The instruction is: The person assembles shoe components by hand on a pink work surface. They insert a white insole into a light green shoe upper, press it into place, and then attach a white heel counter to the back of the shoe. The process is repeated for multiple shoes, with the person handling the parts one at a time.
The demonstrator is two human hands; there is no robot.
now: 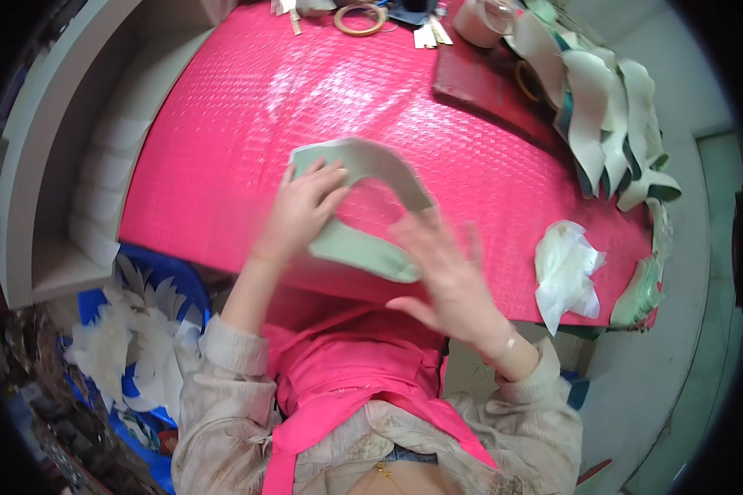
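Note:
A pale green, U-shaped shoe upper piece (362, 251) lies on the pink-covered table (223, 157) in front of me, its opening toward the right. My left hand (305, 205) rests on the piece's curved left part, fingers stretched out over its surface. Over the piece's two right ends is my right hand (450, 280), smeared by motion. Its fingers are spread and its thumb stands apart. Whether the right fingertips touch the material cannot be made out.
Several similar curved pieces (588, 107) hang in a row at the right, beside a dark red board (495, 91). Crumpled white paper (568, 268) lies nearer. A tape roll (360, 19) sits at the back. A blue basket (191, 289) of white scraps stands below left, under a grey shelf (54, 165).

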